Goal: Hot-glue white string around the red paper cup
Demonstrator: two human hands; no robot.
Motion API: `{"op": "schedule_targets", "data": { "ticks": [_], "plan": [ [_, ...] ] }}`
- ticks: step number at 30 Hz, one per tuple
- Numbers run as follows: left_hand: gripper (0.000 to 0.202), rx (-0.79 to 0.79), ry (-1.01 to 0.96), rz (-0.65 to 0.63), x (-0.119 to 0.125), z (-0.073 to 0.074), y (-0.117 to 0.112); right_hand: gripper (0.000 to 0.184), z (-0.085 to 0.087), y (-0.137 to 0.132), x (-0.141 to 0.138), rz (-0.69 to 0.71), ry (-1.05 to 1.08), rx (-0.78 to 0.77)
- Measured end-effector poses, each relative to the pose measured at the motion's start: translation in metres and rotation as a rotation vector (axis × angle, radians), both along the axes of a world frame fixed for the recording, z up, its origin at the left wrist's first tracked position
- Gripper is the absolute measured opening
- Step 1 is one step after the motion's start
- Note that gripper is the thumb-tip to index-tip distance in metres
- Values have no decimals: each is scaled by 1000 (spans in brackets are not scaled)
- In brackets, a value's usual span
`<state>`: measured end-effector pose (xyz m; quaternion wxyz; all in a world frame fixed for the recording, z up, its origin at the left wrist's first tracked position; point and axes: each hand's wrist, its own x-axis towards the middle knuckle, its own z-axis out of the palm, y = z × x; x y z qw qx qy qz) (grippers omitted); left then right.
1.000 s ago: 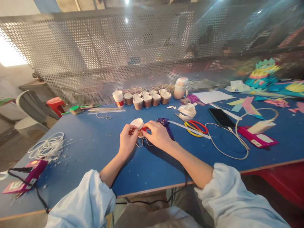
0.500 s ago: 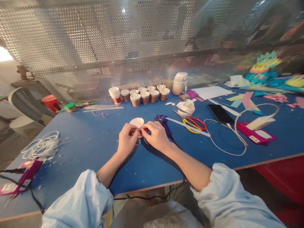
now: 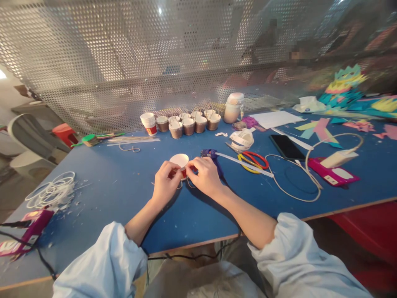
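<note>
A small red-and-white paper cup [image 3: 179,159] is between my two hands, its pale inside facing up toward me. My left hand [image 3: 166,181] is closed, pinching the cup's near side at the rim. From the other side my right hand [image 3: 203,174] pinches it too, fingertips almost meeting those of the left. Fingers cover much of the cup's wall, and I cannot tell whether they pinch something small against it. Ends of thin cord [image 3: 191,184] show below the fingers. Just right of my right hand lies a dark blue glue gun [image 3: 219,166] with a long glue stick [image 3: 243,164].
Several brown-wrapped cups [image 3: 187,126] stand at the back beside stacked paper cups [image 3: 149,125]. Scissors [image 3: 254,160], a tape roll [image 3: 242,140], a phone [image 3: 287,147] and a power strip [image 3: 333,171] lie rightward. Coiled white cord [image 3: 51,190] is at left. A perforated metal screen [image 3: 130,82] borders the table.
The view has shifted slightly. Both hands keep nearly the same pinch on the cup, and a little more of its red side shows between the fingertips.
</note>
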<state>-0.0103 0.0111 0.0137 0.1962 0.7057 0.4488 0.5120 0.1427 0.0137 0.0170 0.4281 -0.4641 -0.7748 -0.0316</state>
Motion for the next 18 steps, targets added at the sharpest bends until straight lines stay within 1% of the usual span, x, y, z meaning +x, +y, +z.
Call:
{"op": "schedule_targets", "data": {
  "ticks": [6, 12, 18],
  "plan": [
    [9, 8, -2, -25, -1, -2, 1, 13, -2, 2, 1, 0, -12, 18],
    [8, -19, -3, -43, -3, -1, 1, 13, -2, 3, 2, -5, -37, 26],
    [7, -64, 48, -23, -2, 0, 1, 13, -5, 4, 1, 10, -67, 75]
  ]
}}
